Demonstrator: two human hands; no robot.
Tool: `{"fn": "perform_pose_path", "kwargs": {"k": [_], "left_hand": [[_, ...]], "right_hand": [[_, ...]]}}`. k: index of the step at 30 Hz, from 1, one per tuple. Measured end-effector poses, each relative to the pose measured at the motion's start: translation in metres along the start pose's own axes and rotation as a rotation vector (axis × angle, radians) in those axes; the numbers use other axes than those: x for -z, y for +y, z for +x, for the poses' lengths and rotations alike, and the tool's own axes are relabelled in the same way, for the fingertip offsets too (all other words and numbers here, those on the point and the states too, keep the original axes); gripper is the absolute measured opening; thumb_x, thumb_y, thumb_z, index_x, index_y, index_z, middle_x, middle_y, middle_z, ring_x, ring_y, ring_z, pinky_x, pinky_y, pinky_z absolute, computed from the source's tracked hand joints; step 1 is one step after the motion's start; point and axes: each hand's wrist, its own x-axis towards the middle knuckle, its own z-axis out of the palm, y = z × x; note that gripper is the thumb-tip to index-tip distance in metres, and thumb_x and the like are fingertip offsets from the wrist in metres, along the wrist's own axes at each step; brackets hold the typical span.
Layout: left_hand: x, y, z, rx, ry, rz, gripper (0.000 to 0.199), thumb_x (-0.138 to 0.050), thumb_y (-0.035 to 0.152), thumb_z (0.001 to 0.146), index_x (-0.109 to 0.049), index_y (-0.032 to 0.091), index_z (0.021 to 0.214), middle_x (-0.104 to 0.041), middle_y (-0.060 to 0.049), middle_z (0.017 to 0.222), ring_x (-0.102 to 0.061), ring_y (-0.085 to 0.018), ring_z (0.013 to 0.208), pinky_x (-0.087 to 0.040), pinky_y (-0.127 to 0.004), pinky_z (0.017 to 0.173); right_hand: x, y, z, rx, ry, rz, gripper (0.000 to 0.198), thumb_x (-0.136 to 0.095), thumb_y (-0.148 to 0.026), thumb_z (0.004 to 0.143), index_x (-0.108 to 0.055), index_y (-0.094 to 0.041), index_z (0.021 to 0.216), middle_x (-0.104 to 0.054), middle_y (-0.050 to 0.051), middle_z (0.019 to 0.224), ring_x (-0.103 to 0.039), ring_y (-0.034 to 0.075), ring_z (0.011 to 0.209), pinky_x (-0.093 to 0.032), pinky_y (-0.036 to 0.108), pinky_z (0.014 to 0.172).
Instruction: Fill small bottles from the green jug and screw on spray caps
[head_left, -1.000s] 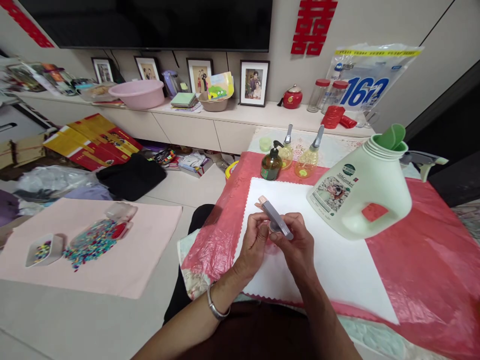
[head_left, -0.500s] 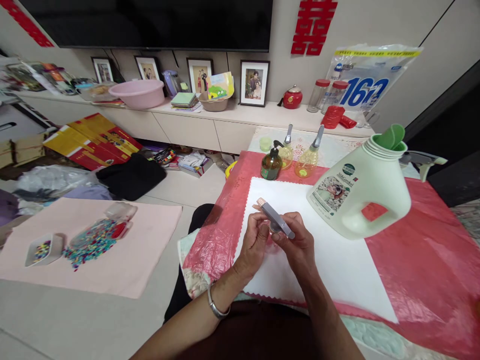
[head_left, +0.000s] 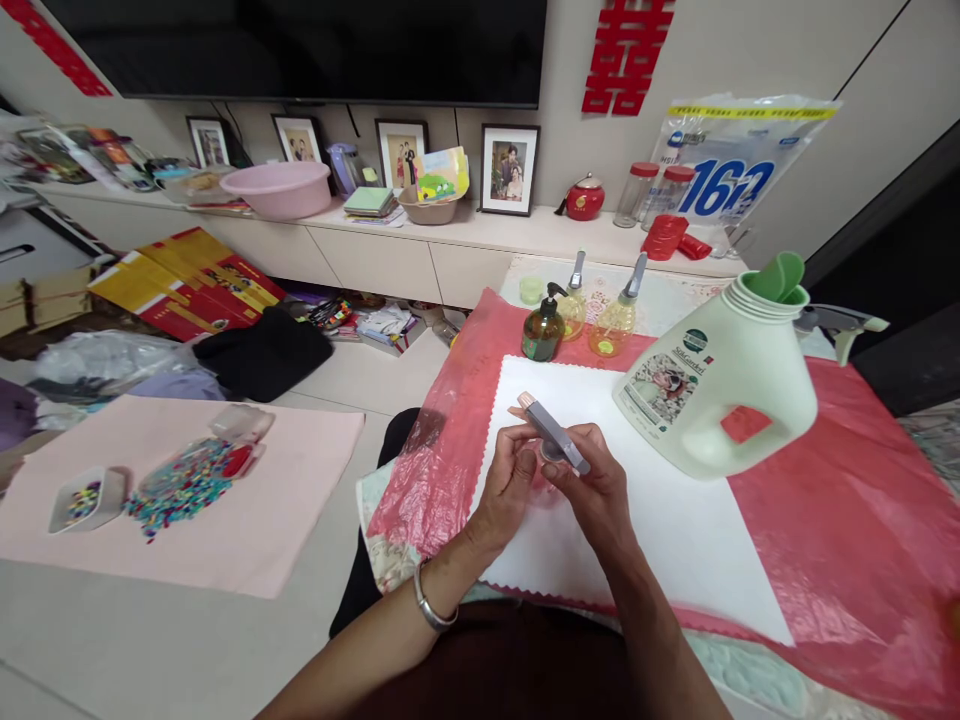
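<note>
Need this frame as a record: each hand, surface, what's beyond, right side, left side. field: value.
left_hand: on the grey-topped clear bottle; silver bangle at wrist
right_hand: on the same bottle
surface_below: white sheet over red plastic cover
beyond_sheet: dark pump bottle; two yellowish bottles with grey tops
right_side: pale green jug, green scoop in its mouth
left_side: pink cloth bearing small colourful pieces, white tub
</note>
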Motion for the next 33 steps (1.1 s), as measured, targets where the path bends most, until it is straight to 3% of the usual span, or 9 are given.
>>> {"fn": "perform_pose_path", "kwargs": {"k": [4,8,12,17,21,25,29,33], "left_hand": [[0.015,-0.016,-0.002,0.041,-0.086,0.066,0.049,-0.049,0.061,0.096,-0.056,0.025,0.13,-0.058,-0.009,0.134,-0.053,-0.026,0.127,-0.037,-0.045,0.112],[0.022,-0.031,-0.006,0.041,-0.146,0.071,0.065,-0.056,0.066,0.09,-0.049,0.024,0.139,-0.053,-0.014,0.144,-0.049,-0.031,0.135,-0.035,-0.048,0.115],[0.021,-0.035,-0.009,0.069,-0.196,0.139,0.095,-0.075,0.07,0.071,-0.04,0.024,0.146,-0.048,-0.016,0.149,-0.047,-0.035,0.137,-0.037,-0.05,0.115],[0.019,-0.037,-0.011,0.133,-0.235,0.202,0.125,-0.09,0.066,0.049,-0.031,0.022,0.151,-0.047,-0.018,0.149,-0.049,-0.038,0.136,-0.04,-0.05,0.114],[0.019,-0.038,-0.01,0.174,-0.236,0.281,0.119,-0.096,0.044,0.049,-0.033,0.023,0.148,-0.055,-0.015,0.142,-0.056,-0.036,0.129,-0.046,-0.049,0.109],[0.019,-0.036,-0.009,0.173,-0.21,0.324,0.1,-0.086,0.022,0.053,-0.038,0.026,0.141,-0.058,-0.012,0.14,-0.058,-0.035,0.127,-0.05,-0.051,0.106],[0.019,-0.032,-0.01,0.155,-0.192,0.36,0.095,-0.079,0.014,0.052,-0.041,0.025,0.138,-0.059,-0.012,0.139,-0.059,-0.036,0.126,-0.053,-0.051,0.103],[0.018,-0.035,-0.01,0.109,-0.149,0.406,0.092,-0.077,0.016,0.054,-0.039,0.025,0.138,-0.062,-0.011,0.134,-0.065,-0.034,0.118,-0.058,-0.048,0.094]], "right_hand": [[0.0,-0.001,-0.002,0.005,0.022,0.027,0.025,-0.071,-0.041,0.093,-0.072,-0.026,0.113,-0.05,0.005,0.104,-0.052,0.018,0.096,-0.043,0.028,0.083],[0.005,0.001,-0.002,0.016,0.053,0.116,0.021,-0.073,-0.038,0.092,-0.073,-0.023,0.106,-0.054,0.007,0.113,-0.053,0.022,0.108,-0.043,0.034,0.096],[0.016,0.007,0.0,-0.01,0.159,0.29,0.023,-0.077,-0.034,0.089,-0.072,-0.024,0.109,-0.056,0.006,0.116,-0.052,0.021,0.11,-0.044,0.032,0.093],[0.022,0.008,0.0,-0.033,0.256,0.456,0.032,-0.082,-0.037,0.084,-0.071,-0.023,0.111,-0.059,0.006,0.113,-0.056,0.017,0.095,-0.047,0.026,0.082],[0.018,0.002,-0.001,-0.024,0.216,0.458,0.029,-0.082,-0.037,0.084,-0.072,-0.023,0.108,-0.06,0.005,0.11,-0.057,0.016,0.094,-0.048,0.026,0.082],[0.012,-0.005,-0.001,0.007,0.189,0.42,0.028,-0.08,-0.039,0.086,-0.073,-0.022,0.107,-0.059,0.007,0.114,-0.057,0.02,0.103,-0.049,0.028,0.087],[0.01,-0.013,-0.003,0.024,0.173,0.333,0.032,-0.076,-0.042,0.09,-0.071,-0.022,0.114,-0.056,0.008,0.123,-0.052,0.025,0.117,-0.044,0.038,0.105],[0.008,-0.019,-0.009,0.01,0.122,0.157,0.047,-0.071,-0.05,0.092,-0.065,-0.022,0.129,-0.055,0.009,0.127,-0.052,0.026,0.118,-0.043,0.039,0.107]]}}
